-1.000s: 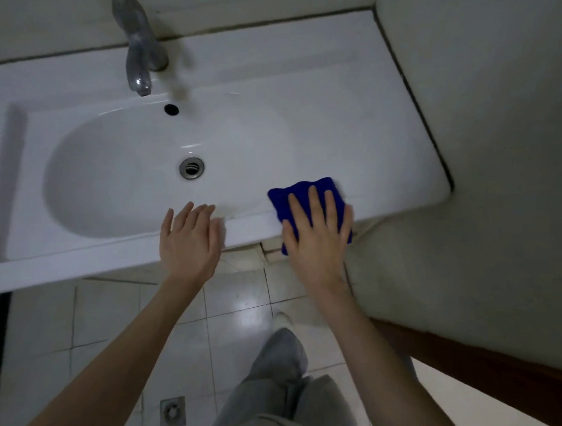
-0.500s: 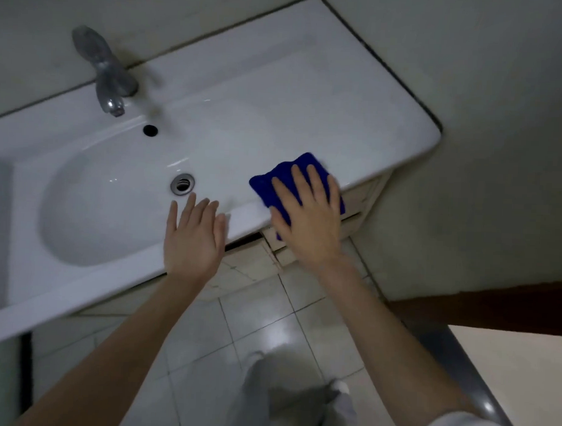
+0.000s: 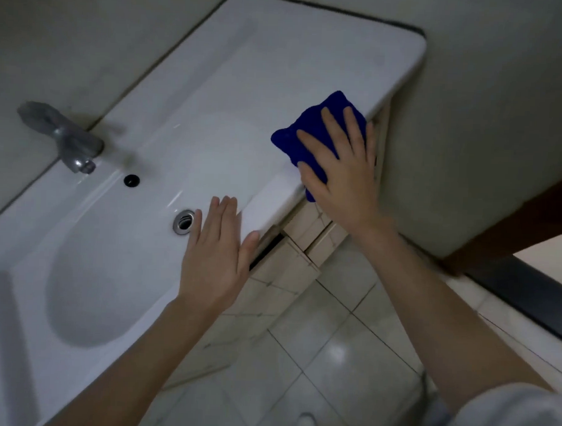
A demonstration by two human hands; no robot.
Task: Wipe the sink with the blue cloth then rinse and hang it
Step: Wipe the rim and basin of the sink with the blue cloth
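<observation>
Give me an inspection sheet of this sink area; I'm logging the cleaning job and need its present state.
Surface: white sink, glossy, with a flat ledge on its right.
Job's things: blue cloth lies on the sink's front right edge, partly under the right hand.
Clutter: nothing seen.
Grippers: right hand presses flat on the cloth, fingers straight; left hand open over the front rim beside the drain, contact unclear.
Cables: nothing seen.
Surroundings: metal tap at the back, plain wall, tiled floor below.
</observation>
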